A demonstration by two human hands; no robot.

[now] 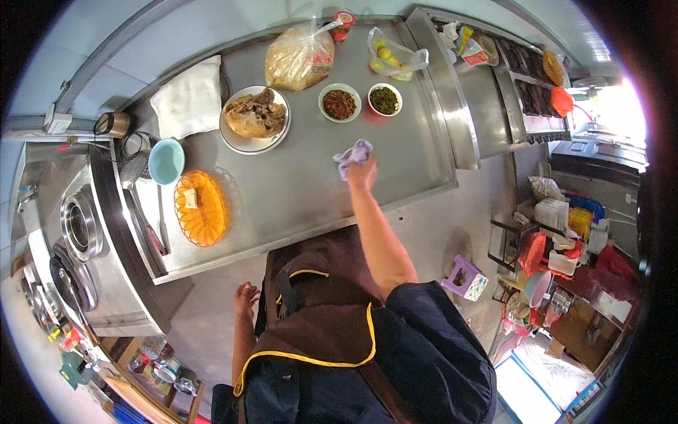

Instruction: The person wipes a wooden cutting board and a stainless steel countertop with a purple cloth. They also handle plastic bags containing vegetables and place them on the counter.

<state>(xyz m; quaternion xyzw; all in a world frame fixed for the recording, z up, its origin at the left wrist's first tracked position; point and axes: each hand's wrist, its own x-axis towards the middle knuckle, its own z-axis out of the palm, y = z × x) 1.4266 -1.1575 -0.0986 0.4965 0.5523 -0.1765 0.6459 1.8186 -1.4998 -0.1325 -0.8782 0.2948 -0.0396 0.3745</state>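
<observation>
My right hand (363, 172) grips a light purple cloth (354, 153) on the stainless steel counter (296, 175). Beyond it sit a bowl of dark red sauce (339, 104) and a bowl of chopped greens (384, 100). Left of these, a white plate (229, 137) holds pieces of cooked meat (257, 114). An orange woven basket (212, 217) with a small pale piece inside stands near the counter's left front, beside a light blue bowl (166, 161). My left hand (247, 297) hangs beside my apron, below the counter edge, fingers partly curled; whether it holds anything is unclear.
At the counter's back lie a folded white cloth (188, 98), a tied plastic bag (299, 58), a red-lidded jar (342, 26) and a bag of round fruit (392, 58). A purple stool (463, 277) stands on the floor at right. Shelves with containers are further right.
</observation>
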